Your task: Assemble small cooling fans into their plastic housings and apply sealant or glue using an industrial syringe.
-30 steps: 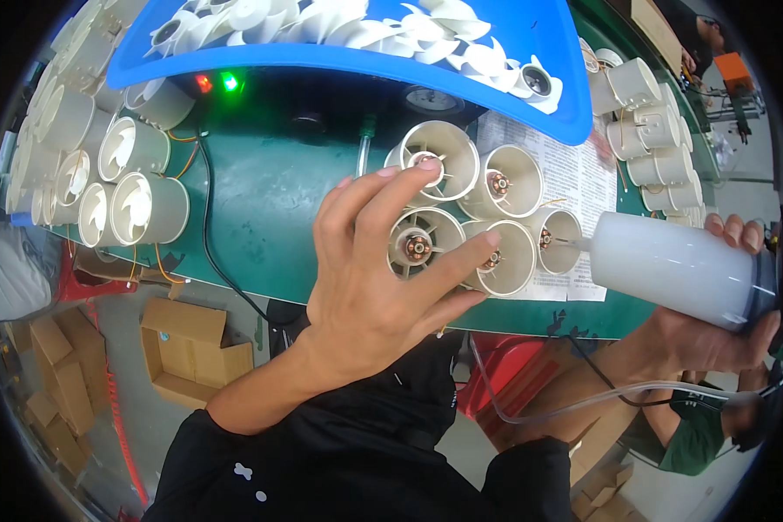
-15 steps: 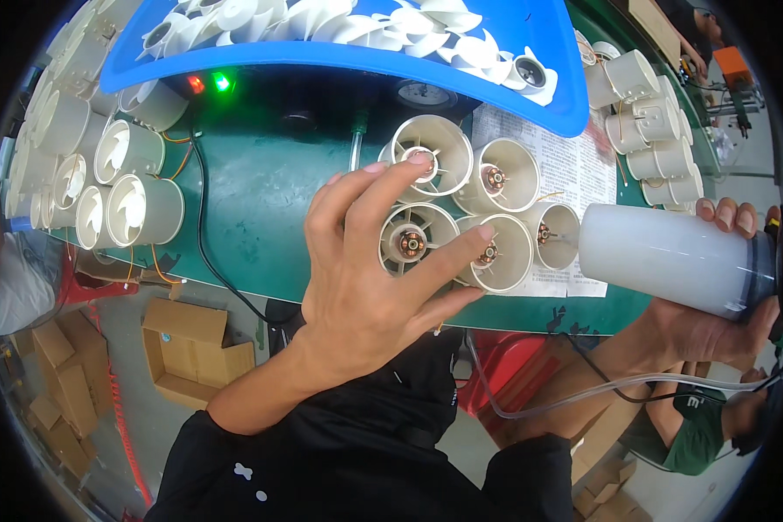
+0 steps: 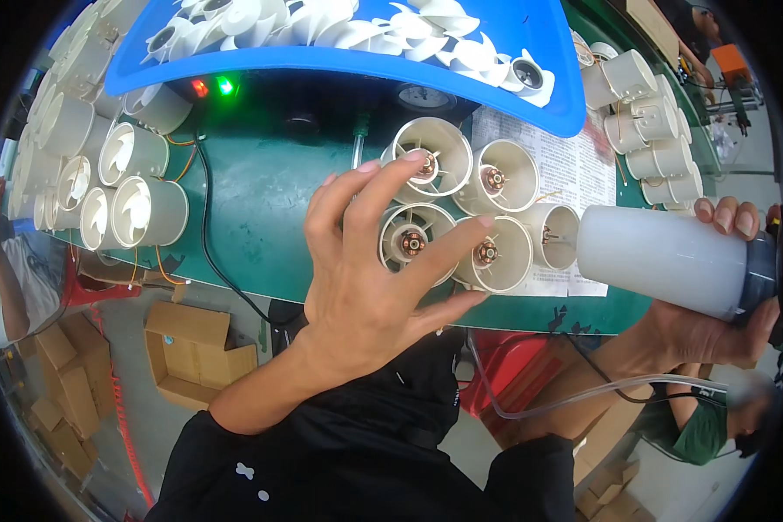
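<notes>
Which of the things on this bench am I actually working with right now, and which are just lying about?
In hand:
- left hand spread over the cluster of white round plastic motor housings
- right hand holding the white translucent plastic cylinder

Lying about:
- blue plastic tray of white fan blades
- row of white housings at left
- printed paper sheet
- cardboard boxes on the floor

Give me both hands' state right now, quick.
Left hand: open, fingers spread over the cluster of white plastic cylindrical fan housings, fingertips on their rims.
Right hand: closed around a translucent white plastic cylinder tool.
</notes>
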`<state>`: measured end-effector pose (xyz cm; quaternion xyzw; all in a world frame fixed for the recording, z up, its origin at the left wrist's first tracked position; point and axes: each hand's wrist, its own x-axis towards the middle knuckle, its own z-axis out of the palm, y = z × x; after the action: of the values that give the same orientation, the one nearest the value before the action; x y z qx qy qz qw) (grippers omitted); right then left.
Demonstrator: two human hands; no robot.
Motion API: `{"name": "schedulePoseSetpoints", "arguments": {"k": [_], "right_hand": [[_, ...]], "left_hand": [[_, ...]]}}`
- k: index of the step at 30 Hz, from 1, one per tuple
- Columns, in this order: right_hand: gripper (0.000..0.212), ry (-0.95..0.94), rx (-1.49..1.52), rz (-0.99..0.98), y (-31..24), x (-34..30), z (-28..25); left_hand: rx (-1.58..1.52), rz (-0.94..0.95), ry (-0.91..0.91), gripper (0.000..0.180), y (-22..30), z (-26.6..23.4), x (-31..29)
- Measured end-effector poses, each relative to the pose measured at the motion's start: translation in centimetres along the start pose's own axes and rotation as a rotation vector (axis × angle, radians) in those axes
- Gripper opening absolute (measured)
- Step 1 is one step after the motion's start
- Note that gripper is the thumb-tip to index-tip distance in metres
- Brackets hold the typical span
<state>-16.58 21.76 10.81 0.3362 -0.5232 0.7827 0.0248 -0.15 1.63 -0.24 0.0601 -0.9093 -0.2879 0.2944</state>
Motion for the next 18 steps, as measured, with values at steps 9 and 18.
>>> {"name": "schedulePoseSetpoints", "arguments": {"k": [9, 18], "right_hand": [[0.081, -0.149, 0.008, 0.024, -0.1, 0.4, -0.7], [0.072, 0.074, 0.144, -0.069, 0.1, 1.9, 0.9]], "left_hand": [[-0.034, 0.000, -0.001, 0.066, -0.1, -0.1, 0.1], [0.009, -0.055, -0.109, 0.072, 0.3, -1.4, 0.8]]}}
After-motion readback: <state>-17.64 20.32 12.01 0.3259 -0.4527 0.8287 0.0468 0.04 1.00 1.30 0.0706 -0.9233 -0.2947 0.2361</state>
